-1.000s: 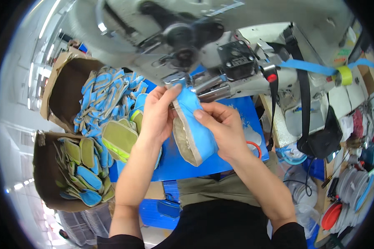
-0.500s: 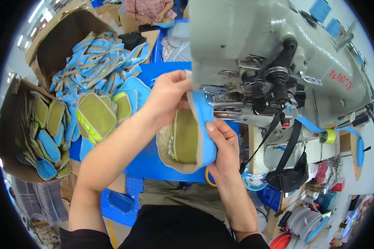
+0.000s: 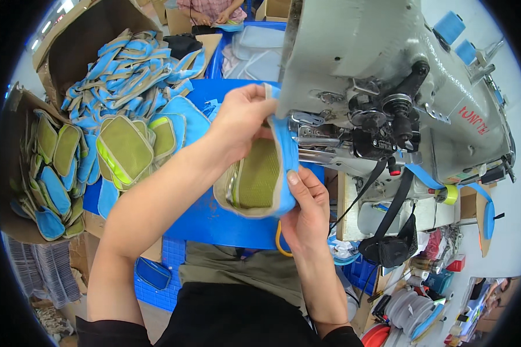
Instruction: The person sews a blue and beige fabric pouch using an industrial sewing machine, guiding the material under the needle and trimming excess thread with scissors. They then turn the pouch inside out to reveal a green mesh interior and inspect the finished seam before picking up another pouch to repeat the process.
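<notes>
Left hand pinches the upper edge of a pouch, thumb and fingers closed on it. Right hand grasps the pouch's blue side lower down, thumb on the outside. Pouch: olive mesh panel, beige edging, blue side band; held above the blue surface, tilted, upper part right beside the metal parts under the head of a sewing machine. Left of the hands: stack of olive panels, heap of blue-and-beige strips spilling from a cardboard box; second box below it, filled with olive and blue pieces. Right: blue ribbon through a yellow ring, black bag hanging near it. Far side, top: another person's hands, at a blue piece.
</notes>
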The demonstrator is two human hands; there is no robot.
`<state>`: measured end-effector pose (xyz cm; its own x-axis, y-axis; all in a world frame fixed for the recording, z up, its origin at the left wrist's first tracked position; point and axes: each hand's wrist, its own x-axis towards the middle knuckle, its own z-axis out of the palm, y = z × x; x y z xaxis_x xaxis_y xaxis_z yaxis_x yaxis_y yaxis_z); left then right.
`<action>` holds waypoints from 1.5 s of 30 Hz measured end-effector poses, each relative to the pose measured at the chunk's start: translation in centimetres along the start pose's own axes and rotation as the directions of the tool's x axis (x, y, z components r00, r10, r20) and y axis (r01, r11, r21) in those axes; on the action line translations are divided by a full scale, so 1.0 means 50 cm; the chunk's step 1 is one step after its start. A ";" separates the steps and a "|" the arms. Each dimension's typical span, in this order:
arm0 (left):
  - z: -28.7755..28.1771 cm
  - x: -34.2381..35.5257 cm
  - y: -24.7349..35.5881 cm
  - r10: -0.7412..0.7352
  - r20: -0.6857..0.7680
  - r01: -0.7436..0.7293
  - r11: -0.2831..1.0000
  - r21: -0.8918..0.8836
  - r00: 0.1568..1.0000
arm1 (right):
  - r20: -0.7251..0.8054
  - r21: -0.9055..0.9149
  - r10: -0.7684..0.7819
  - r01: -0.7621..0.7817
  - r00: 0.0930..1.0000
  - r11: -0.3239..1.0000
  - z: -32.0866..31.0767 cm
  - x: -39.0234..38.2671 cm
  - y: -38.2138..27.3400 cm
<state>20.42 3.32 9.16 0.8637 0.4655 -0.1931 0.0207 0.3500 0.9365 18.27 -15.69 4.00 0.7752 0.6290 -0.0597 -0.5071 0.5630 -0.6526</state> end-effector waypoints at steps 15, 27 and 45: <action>-0.066 0.096 -0.002 -0.131 -0.005 0.124 0.951 -0.283 0.991 | -0.222 -0.396 -0.160 0.062 0.962 0.916 -0.013 -0.046 -0.104; -0.203 -0.087 -0.040 -0.026 -0.023 0.025 1.000 -0.014 0.999 | -0.106 -0.853 -0.777 0.345 0.621 0.392 -0.105 -0.163 -0.713; -0.063 -0.111 -0.071 0.453 0.156 -0.476 0.793 0.380 0.878 | 0.456 -0.870 -0.887 0.241 0.067 -0.430 -0.065 -0.081 -0.597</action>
<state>13.99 2.05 6.00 0.8462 0.4403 0.3001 -0.2035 -0.2534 0.9457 31.49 -36.77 21.29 0.3295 -0.2128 0.9198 0.7323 -0.5573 -0.3913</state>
